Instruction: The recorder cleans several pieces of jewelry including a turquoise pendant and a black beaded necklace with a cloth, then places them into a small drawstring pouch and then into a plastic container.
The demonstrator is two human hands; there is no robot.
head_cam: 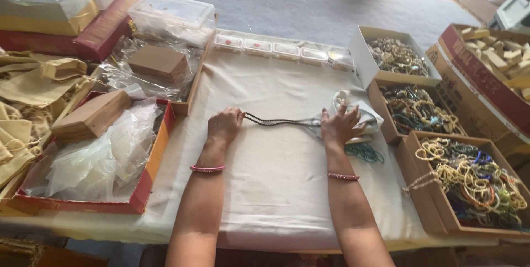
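- Near edge: the table (276, 212), covered in pale cloth, carried both forearms; each wrist wore a pink bangle.
- Near right: an open cardboard box (425, 189) held a tangle of yellow, white and blue bead strings. A second box (381, 107) of mixed beads stood just beyond it.
- Near left: a red-rimmed tray (149, 178) held clear plastic bags and a brown wooden box.
- Centre: a dark bead string (276, 122) lay stretched left to right on the cloth between the two hands.
- Handling, as judged: the string looked light, limp and thin. It would sag if lifted at one point, and was best gripped at its ends. Hard pulling might snap the thread.
- The left hand (224, 125) was curled nearly closed, its fingertips pinching the left end of the string.
- The right hand (339, 125) lay palm down with fingers spread, pressing a pale cloth pouch (361, 109) and the right end of the string. Whether it gripped the string could not be told.
- A green bead string (364, 152) lay just right of the right wrist.
- Far: a row of small clear cases (276, 49) lined the far side, with a third box (364, 57) of beads at far right.
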